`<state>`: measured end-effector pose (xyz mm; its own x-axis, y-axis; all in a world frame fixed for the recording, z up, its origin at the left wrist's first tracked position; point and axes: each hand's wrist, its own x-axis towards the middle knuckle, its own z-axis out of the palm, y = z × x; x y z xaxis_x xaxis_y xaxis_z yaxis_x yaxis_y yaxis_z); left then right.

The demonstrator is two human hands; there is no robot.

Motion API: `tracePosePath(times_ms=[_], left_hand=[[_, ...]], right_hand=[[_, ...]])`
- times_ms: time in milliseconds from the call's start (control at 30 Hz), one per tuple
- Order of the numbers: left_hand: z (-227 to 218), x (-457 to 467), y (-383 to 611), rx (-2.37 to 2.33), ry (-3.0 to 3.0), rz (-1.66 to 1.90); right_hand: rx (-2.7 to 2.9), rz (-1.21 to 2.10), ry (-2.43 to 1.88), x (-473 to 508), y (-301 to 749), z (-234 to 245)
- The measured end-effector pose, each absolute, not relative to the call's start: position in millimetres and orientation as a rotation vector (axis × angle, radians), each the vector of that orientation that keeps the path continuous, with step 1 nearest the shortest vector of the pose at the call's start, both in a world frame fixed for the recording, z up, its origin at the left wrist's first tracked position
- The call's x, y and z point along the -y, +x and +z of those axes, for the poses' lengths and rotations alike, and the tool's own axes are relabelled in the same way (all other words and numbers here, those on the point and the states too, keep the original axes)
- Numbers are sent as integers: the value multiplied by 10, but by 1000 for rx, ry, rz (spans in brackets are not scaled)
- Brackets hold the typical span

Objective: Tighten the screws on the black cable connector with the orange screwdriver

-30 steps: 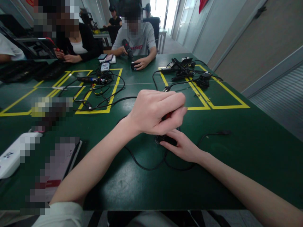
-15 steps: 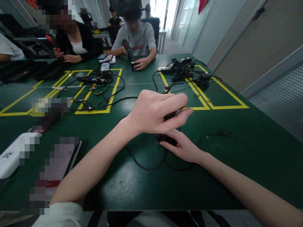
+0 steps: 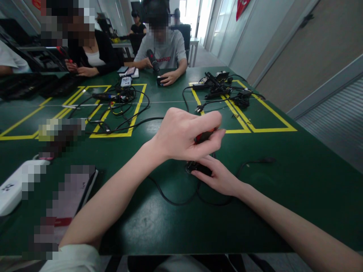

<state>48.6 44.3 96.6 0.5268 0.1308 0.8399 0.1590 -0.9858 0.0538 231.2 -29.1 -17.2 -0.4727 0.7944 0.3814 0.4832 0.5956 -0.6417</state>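
My left hand (image 3: 185, 134) hovers over the middle of the green table (image 3: 297, 181), fingers closed round a red-and-black tool handle (image 3: 203, 136) that points down. Directly beneath it my right hand (image 3: 219, 175) lies on the table with its fingers pinching a small black device (image 3: 195, 167). A black cable (image 3: 181, 198) runs from that device in loops toward me, and another length (image 3: 253, 161) trails off to the right. The tool's tip is hidden behind my left fingers.
Yellow tape boxes mark the table. A tangle of black cables and adapters (image 3: 224, 88) lies far right, another cable bundle (image 3: 119, 100) far centre. A white box (image 3: 13, 189) and a blurred booklet sit at my left. Two people sit across the table handling devices.
My left fingers have tightened round the tool handle, turning it slightly so its red part shows again. My right hand stays put on the black device.
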Motion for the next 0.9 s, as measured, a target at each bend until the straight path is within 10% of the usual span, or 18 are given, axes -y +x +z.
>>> tracePosePath(times_ms=[900], left_hand=[[1028, -430, 457, 267, -2654, -1478]], right_hand=[[2157, 606, -1011, 288, 2318, -182]])
